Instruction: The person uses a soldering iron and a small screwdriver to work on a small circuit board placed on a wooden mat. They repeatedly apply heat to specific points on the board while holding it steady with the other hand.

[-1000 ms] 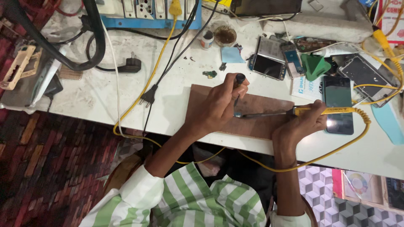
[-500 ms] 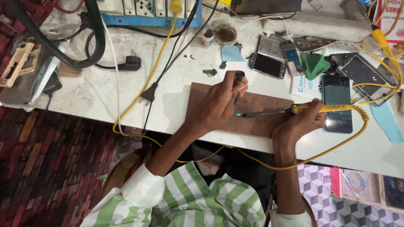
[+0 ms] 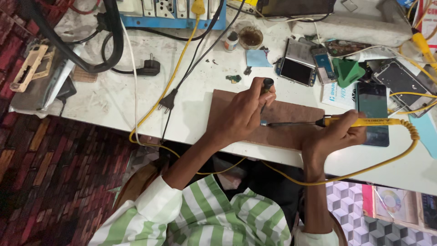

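My left hand rests on a brown board at the table's front edge and pinches a thin tool with a black cap, held upright. My right hand grips the yellow handle of a soldering iron, which lies level and points left. Its dark metal tip reaches the fingers of my left hand. Whatever sits under those fingers is hidden. A yellow cord loops from the iron's handle under my right wrist.
Behind the board lie opened phones, a dark phone, a green wedge, a blue paper square and a small jar. A blue power strip, black plugs and yellow cables cross the white table. Patterned floor lies left.
Both hands keep the same grip and place on the board; only the view has shifted slightly.
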